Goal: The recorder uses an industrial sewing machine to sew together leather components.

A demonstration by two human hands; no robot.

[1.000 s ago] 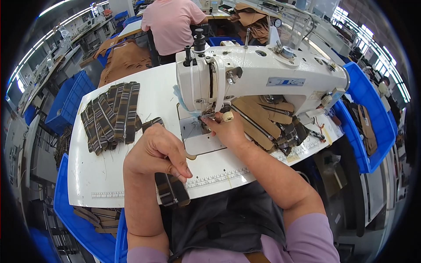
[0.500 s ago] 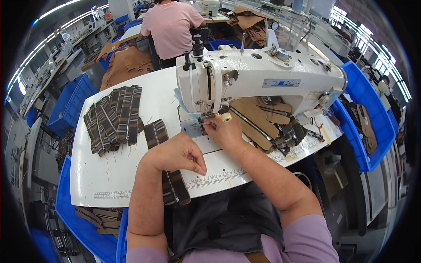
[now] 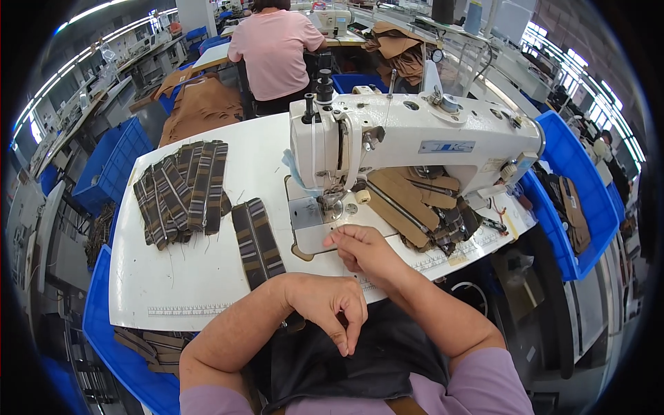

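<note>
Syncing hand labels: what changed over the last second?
Right hand has pulled back from the machine's needle area, toward the wearer. Left hand has swung right and wearer-ward, from over the strip to over the apron. Whether either grip took or released anything: can't tell. Strip, machine, left pile and right pile stayed put.

The long fabric strip (image 3: 254,232) is dark brown with tan and grey stripes, like the overlapping fabric strips (image 3: 185,190) at left; the bulky sewing machine (image 3: 408,117) and broad table (image 3: 180,280) are white, the shadowed apron (image 3: 311,370) apparently black.
</note>
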